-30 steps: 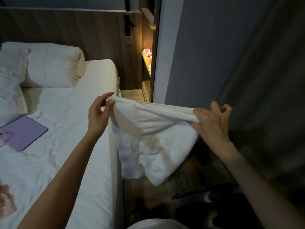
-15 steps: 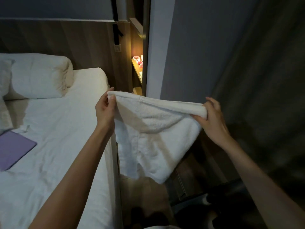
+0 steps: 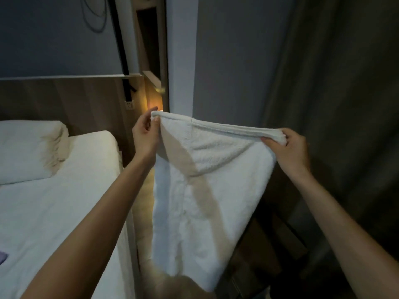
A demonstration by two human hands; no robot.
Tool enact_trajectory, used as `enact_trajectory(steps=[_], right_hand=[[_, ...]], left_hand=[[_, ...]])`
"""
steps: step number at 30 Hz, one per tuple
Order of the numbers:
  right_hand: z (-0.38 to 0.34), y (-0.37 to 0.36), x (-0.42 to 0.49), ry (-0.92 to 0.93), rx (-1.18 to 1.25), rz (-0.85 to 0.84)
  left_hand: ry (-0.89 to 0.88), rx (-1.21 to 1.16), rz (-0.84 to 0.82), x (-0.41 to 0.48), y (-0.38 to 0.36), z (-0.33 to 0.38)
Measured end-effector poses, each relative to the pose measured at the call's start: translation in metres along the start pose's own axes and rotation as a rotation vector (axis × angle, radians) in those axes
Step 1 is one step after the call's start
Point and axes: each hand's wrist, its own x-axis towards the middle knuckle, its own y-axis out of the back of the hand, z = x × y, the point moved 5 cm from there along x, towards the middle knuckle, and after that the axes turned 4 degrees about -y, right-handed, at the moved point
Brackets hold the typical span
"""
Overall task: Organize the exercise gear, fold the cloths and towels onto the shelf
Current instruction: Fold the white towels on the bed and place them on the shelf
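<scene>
In the head view, a white towel (image 3: 207, 208) hung in the air between the two hands, folded over so that its doubled top edge ran taut from one set of fingers to the other. The left hand (image 3: 144, 138) pinched the upper left corner, its fingers (image 3: 155, 120) and thumb pressed together on the cloth. The right hand (image 3: 290, 153) held the upper right corner, a little lower than the left, its fingers (image 3: 272, 143) curled under the rolled hem and clamped on it. Below both sets of fingers the towel dropped in a long panel that narrowed toward its lower end, touching nothing that could be seen. A shorter flap lay folded down over the front just under the top edge.

To the left of the left fingers and lower lay a bed (image 3: 56, 203) with a white sheet. A white pillow (image 3: 28, 149) rested at its head against a wooden headboard (image 3: 64, 98). A wall socket (image 3: 129, 105) sat just left of the left fingers. A sliver of something purple (image 3: 3, 257) showed on the sheet at the far left edge. Beyond the left fingers glowed a warm-lit wooden niche (image 3: 152, 96). Behind the towel's top edge stood a grey wall (image 3: 226, 61), and to the right of the right fingers hung a dark curtain (image 3: 336, 104).
</scene>
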Motion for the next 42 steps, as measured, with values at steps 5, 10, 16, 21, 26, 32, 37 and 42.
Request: enact_trajectory(steps=[5, 10, 16, 21, 26, 32, 37, 42], right_hand=[[0.017, 0.017, 0.046, -0.190, 0.216, 0.023], [0.043, 0.029, 0.100, -0.199, 0.362, 0.129], [0.069, 0.048, 0.165, -0.091, 0.339, 0.139], [0.074, 0.068, 0.212, -0.021, 0.322, 0.180], [0.081, 0.086, 0.189, 0.056, 0.341, 0.239], [0.159, 0.075, 0.084, -0.101, 0.247, 0.179], [0.193, 0.059, 0.004, -0.257, 0.164, 0.191], [0.219, 0.051, -0.060, -0.392, -0.005, 0.133]], left_hand=[[0.099, -0.063, -0.092, 0.017, -0.057, 0.008], [0.153, -0.157, -0.225, 0.039, -0.118, 0.009], [0.208, -0.279, -0.267, 0.065, -0.196, 0.003], [0.204, -0.327, -0.312, 0.089, -0.253, 0.005], [0.244, -0.417, -0.441, 0.082, -0.271, -0.006], [0.430, -0.386, -0.613, 0.001, -0.227, -0.077], [0.464, -0.175, -0.734, -0.057, -0.177, -0.139], [0.536, -0.048, -0.851, -0.109, -0.131, -0.192]])
